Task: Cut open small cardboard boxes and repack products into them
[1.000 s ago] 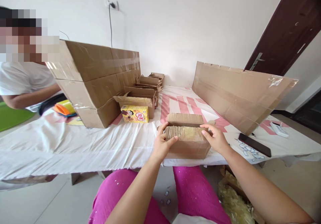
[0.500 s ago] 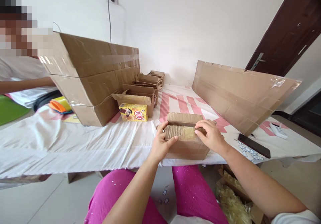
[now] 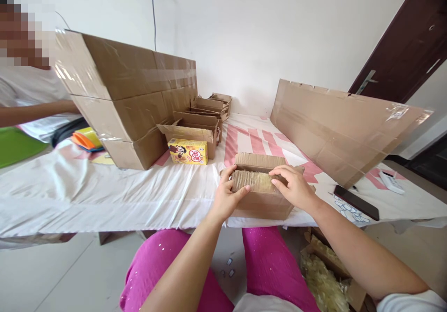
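A small cardboard box (image 3: 261,206) with raised flaps stands at the table's front edge. Yellowish packing tape (image 3: 258,180) covers its near flap. My left hand (image 3: 226,196) grips the box's left end, thumb on the near flap and fingers over the side. At the flap's right end, the fingertips of my right hand (image 3: 295,187) are pinched together at the tape; exactly what lies between them is too small to make out clearly. A yellow printed carton (image 3: 188,152) stands upright to the left, in front of an open cardboard box (image 3: 204,132).
Stacked taped boxes (image 3: 136,111) form a wall on the left, with another person's arm (image 3: 38,112) behind. A cardboard panel (image 3: 335,125) stands at right. A phone (image 3: 356,202) lies near the right edge. On the floor, a carton holds crumpled tape (image 3: 324,279).
The camera view has shifted slightly. Both hands stay at the box, and the right fingertips have moved only a little along the near flap.
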{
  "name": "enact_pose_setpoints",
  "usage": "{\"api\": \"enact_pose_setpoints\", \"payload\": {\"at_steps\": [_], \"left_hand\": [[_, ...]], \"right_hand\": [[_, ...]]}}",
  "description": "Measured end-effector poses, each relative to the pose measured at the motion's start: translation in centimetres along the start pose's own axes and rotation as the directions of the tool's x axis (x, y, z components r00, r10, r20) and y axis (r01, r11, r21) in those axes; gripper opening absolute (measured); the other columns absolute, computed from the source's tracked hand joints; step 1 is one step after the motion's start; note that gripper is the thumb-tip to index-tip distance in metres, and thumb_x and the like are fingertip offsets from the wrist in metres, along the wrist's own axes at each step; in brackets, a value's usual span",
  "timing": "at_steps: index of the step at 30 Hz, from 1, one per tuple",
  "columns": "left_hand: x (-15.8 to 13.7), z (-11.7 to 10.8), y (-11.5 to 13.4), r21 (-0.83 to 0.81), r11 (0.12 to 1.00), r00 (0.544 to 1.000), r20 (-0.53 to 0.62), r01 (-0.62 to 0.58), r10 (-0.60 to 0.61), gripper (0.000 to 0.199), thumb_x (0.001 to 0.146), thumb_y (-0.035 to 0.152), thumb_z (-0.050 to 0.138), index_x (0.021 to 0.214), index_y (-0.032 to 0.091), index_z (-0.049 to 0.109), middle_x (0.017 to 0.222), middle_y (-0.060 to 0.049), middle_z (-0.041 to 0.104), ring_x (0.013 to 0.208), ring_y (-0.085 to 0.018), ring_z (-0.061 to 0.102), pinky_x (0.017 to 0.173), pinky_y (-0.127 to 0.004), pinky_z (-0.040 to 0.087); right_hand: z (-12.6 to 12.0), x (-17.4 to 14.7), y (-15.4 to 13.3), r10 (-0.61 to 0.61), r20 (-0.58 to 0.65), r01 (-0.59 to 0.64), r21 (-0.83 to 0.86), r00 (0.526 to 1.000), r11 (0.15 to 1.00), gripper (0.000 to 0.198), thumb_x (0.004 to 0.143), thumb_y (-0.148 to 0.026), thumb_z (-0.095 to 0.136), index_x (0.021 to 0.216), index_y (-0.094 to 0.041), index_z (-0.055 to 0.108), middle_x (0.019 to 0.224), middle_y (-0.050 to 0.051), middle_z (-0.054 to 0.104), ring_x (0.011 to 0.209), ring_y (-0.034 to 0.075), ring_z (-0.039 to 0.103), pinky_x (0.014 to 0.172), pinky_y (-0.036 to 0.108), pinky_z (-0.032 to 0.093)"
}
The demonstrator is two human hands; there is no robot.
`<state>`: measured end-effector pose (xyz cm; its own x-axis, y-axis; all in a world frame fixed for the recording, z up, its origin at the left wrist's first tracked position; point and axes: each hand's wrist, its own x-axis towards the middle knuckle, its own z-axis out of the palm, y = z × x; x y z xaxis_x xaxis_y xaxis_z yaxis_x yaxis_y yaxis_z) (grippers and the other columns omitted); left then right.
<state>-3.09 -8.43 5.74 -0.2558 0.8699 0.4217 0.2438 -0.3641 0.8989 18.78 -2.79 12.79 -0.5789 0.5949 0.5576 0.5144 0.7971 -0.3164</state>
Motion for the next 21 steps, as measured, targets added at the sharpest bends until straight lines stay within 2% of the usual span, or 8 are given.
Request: {"api": "enact_pose_setpoints", "payload": {"at_steps": [4, 9, 16, 21], "left_hand": [[0.0, 0.0, 0.1, 0.002, 1.0, 1.0, 0.002, 0.003, -0.003, 0.026, 0.073, 0.043, 0.072, 0.075, 0.017, 0.067, 0.146, -0.008, 0.042, 0.136, -0.029, 0.039, 0.115, -0.043, 0.031], [0.0, 0.0, 0.1, 0.019, 1.0, 1.0, 0.002, -0.007, 0.007, 0.026, 0.073, 0.042, 0.072, 0.075, 0.017, 0.067, 0.145, -0.009, 0.043, 0.136, -0.029, 0.039, 0.115, -0.042, 0.031], [0.2, 0.0, -0.2, 0.033, 0.999, 0.999, 0.002, -0.036, 0.036, 0.026, 0.073, 0.043, 0.071, 0.071, 0.017, 0.065, 0.143, -0.009, 0.045, 0.135, -0.028, 0.04, 0.114, -0.043, 0.032], [0.2, 0.0, -0.1, 0.034, 0.998, 0.999, 0.003, -0.05, 0.05, 0.028, 0.073, 0.044, 0.071, 0.067, 0.018, 0.064, 0.142, -0.009, 0.046, 0.133, -0.028, 0.042, 0.112, -0.043, 0.034]], "right_hand": [[0.1, 0.1, 0.1, -0.02, -0.015, 0.02, 0.002, 1.0, 1.0, 0.014, 0.087, -0.017, 0.056, 0.097, -0.024, 0.063, 0.099, 0.005, 0.067, 0.096, 0.022, 0.061, 0.087, 0.041, 0.049], [0.0, 0.4, 0.1, -0.039, -0.005, 0.039, 0.025, 0.999, 0.999, 0.018, 0.088, -0.013, 0.049, 0.092, -0.023, 0.064, 0.095, 0.005, 0.069, 0.094, 0.021, 0.062, 0.085, 0.04, 0.048], [-1.0, 1.7, 0.4, 0.07, 0.149, -0.075, 0.033, 0.986, 0.997, 0.019, 0.08, -0.009, 0.055, 0.089, -0.024, 0.065, 0.094, 0.002, 0.07, 0.091, 0.02, 0.063, 0.084, 0.038, 0.048], [-1.3, 1.7, 0.0, -0.056, 0.055, 0.061, -0.091, 0.997, 0.994, 0.02, 0.079, -0.009, 0.057, 0.086, -0.024, 0.069, 0.095, 0.005, 0.066, 0.095, 0.023, 0.057, 0.086, 0.042, 0.046]]}}
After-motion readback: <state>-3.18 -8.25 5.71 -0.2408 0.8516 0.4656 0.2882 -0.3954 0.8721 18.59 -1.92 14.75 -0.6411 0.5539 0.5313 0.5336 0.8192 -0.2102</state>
